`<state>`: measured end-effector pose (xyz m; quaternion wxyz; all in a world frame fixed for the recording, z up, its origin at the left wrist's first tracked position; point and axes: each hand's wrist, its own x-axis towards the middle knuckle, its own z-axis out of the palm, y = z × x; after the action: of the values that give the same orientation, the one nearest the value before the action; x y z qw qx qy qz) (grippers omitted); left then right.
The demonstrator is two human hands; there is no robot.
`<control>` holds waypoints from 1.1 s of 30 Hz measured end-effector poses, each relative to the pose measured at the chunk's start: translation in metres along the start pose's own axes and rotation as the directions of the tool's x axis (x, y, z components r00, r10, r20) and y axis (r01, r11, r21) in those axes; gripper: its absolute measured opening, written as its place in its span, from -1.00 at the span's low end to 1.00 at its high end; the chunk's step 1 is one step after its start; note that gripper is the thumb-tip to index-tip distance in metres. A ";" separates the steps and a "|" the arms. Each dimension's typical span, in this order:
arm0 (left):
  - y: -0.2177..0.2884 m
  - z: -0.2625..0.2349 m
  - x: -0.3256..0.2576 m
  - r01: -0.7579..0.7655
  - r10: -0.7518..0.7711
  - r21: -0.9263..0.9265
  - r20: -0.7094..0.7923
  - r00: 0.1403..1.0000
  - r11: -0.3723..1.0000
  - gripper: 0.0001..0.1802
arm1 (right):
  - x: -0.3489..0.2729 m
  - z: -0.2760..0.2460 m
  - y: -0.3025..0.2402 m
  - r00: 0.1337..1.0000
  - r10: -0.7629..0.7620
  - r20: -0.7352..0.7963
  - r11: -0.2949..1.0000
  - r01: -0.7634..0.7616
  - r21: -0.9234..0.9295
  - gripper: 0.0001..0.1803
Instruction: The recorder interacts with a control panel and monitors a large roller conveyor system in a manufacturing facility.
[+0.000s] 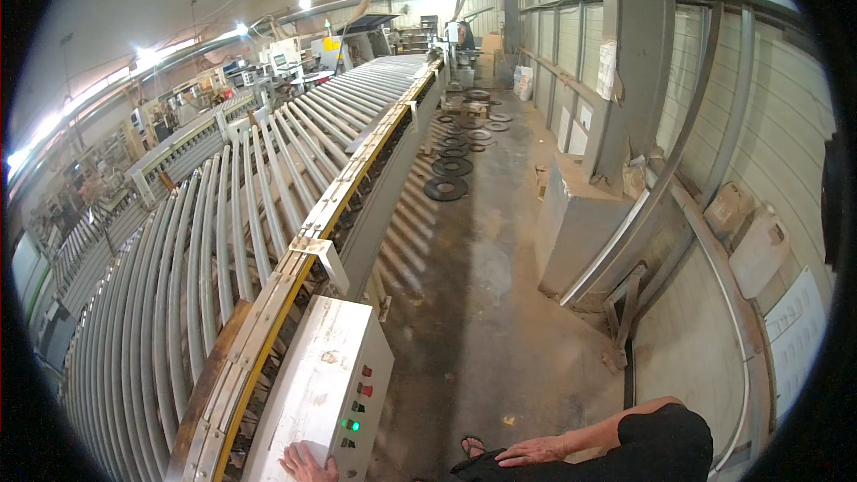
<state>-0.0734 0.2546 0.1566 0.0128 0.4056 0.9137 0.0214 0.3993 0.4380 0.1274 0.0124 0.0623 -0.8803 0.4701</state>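
Note:
My left hand (308,462) rests on the near end of a white control box (321,348), its fingers spread over the top. On the side of that box are several knobs and buttons, among them a lit green button (351,425) and red ones above it. My right hand (533,452) lies flat on the dark cloth over my leg, fingers stretched out and holding nothing. Below it shows a foot in a sandal (472,446). Beside the box, a roller conveyor (196,259) with metal rollers runs away from me, edged by a yellow-lined rail (295,272).
Several dark rings like tires (446,187) lie on the floor (482,303) farther along the conveyor. At the right, a grey pillar (638,54) stands on a block (576,223) by the wall. White plastic jugs (759,250) sit on a wall ledge. Machines (286,58) stand beyond the rollers.

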 end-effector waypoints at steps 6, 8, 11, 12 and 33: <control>0.001 -0.001 0.000 0.004 -0.004 -0.001 0.007 1.000 1.000 -0.17 | 0.002 -0.001 -0.007 1.000 0.028 -0.013 0.999 -0.028 0.046 -0.20; 0.001 -0.002 0.000 0.001 -0.001 -0.001 0.012 1.000 1.000 -0.16 | 0.001 0.000 -0.006 0.999 0.033 -0.011 0.998 -0.032 0.048 -0.19; 0.000 0.000 0.000 -0.005 0.005 -0.012 0.006 1.000 1.000 -0.16 | -0.001 0.001 0.000 1.000 0.027 -0.005 0.999 -0.027 0.043 -0.17; 0.000 0.001 0.000 -0.008 0.008 -0.021 -0.005 1.000 1.000 -0.17 | -0.001 0.001 0.002 1.000 0.020 0.010 1.000 -0.020 0.021 -0.17; 0.000 0.002 0.002 -0.008 0.007 -0.045 -0.012 1.000 0.999 -0.17 | -0.004 0.006 0.010 0.999 0.001 0.038 0.998 0.001 -0.056 -0.19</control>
<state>-0.0745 0.2559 0.1548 0.0162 0.4085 0.9115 0.0444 0.4021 0.4389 0.1160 -0.0024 0.0707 -0.8933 0.4438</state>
